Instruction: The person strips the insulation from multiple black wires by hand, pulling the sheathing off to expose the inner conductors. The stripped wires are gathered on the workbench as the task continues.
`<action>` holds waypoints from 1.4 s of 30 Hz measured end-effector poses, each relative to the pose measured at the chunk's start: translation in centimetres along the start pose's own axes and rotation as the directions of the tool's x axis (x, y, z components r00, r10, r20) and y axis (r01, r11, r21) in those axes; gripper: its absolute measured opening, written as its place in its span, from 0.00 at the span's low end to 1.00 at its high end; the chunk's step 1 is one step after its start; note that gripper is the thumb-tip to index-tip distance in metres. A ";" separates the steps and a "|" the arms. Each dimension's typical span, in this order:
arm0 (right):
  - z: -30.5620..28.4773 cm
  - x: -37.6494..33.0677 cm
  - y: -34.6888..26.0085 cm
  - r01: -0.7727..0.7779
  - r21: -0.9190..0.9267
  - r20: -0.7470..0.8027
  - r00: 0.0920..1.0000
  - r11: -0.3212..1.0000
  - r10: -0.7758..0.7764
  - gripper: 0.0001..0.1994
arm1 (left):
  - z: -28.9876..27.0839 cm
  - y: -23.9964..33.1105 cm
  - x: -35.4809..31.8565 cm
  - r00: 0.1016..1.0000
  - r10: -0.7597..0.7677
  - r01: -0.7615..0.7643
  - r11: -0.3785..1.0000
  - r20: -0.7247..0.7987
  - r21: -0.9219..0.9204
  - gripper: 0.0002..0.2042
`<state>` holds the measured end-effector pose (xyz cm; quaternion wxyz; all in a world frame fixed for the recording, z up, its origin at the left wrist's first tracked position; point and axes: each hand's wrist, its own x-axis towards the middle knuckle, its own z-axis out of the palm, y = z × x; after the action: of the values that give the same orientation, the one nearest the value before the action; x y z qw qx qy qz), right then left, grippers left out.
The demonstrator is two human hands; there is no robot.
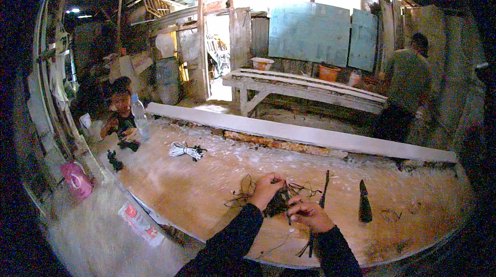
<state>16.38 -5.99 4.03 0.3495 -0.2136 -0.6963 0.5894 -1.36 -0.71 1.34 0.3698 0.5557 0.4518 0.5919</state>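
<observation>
Holding a dark tangle of string (279,202) with both hands, I pinch it between my left hand (266,188) and right hand (310,215) over the wooden table (196,189).

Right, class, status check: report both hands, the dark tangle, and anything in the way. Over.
Left hand and right hand both gripping dark tangle of cord. Tangle just above wooden bench top. Black cone upright to the right, apart. Nothing blocking.

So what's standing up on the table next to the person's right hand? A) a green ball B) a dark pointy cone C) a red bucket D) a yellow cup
B: a dark pointy cone stands upright on the wooden table, just to the right of the right hand, apart from it.
</observation>
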 end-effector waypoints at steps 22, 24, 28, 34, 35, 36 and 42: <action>0.6 -0.1 -0.9 -0.034 0.194 -0.170 0.983 0.980 0.068 0.08 | 0.1 0.5 -0.1 0.964 0.042 -0.075 0.990 0.261 0.117 0.10; 0.5 -0.1 -1.0 -0.017 0.236 -0.223 0.972 0.972 0.072 0.08 | 0.2 0.8 -0.2 0.960 0.046 -0.075 0.992 0.276 0.098 0.11; -0.4 0.5 0.4 0.002 0.197 -0.516 0.850 0.980 0.102 0.09 | 0.2 1.3 -0.5 0.963 0.015 -0.069 0.979 0.270 0.192 0.11; -3.1 1.5 3.2 0.100 -0.325 -0.670 0.677 0.940 -0.304 0.08 | 0.8 1.0 -0.8 0.740 0.117 -0.130 0.991 0.662 -0.029 0.09; -3.3 1.3 3.3 0.064 -0.321 -0.696 0.660 0.945 -0.281 0.07 | 0.8 0.9 -0.9 0.665 0.147 -0.178 0.983 0.732 -0.036 0.09; -3.4 1.0 3.3 0.027 -0.316 -0.721 0.642 0.948 -0.259 0.06 | 0.9 0.9 -1.0 0.599 0.131 -0.096 0.991 0.790 -0.092 0.09; -3.4 1.2 2.5 0.067 -0.290 -0.745 0.610 0.955 -0.269 0.03 | 1.2 0.1 -1.2 0.576 0.029 0.192 0.967 0.817 -0.169 0.09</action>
<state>17.80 -2.36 2.09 0.6419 -0.4195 -0.5578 0.3176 -0.08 -1.77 1.05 0.6267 0.6942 0.1826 0.3034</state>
